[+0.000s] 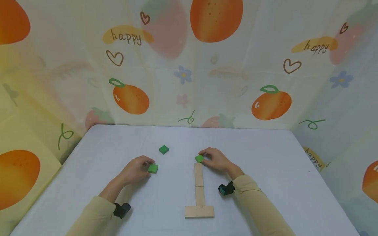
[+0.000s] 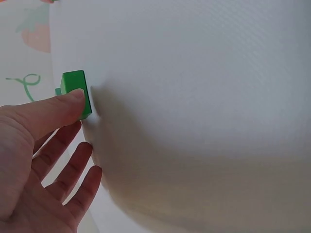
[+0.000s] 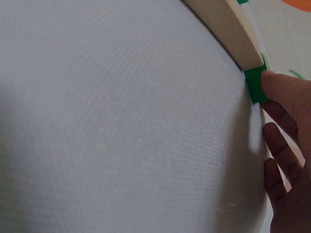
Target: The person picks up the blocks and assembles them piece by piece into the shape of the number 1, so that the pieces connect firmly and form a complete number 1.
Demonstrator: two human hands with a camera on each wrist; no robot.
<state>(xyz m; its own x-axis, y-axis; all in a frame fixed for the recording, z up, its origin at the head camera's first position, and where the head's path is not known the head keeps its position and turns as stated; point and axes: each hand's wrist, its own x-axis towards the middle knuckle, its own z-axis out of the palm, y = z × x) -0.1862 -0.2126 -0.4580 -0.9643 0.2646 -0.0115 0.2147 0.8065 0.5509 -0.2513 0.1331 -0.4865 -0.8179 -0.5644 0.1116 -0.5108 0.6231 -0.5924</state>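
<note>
My left hand pinches a bright green square block that lies flat on the white table, left of centre. In the left wrist view the thumb presses on that green block while the other fingers hang spread. My right hand pinches a second green block, which sits against the far end of a wooden stem. The right wrist view shows the thumb on this green block, which butts against the wooden piece.
The stem is two wooden pieces in line, ending on a crosswise wooden base near the front edge. A darker green block lies alone farther back. Fruit-patterned cloth walls close in the table on three sides.
</note>
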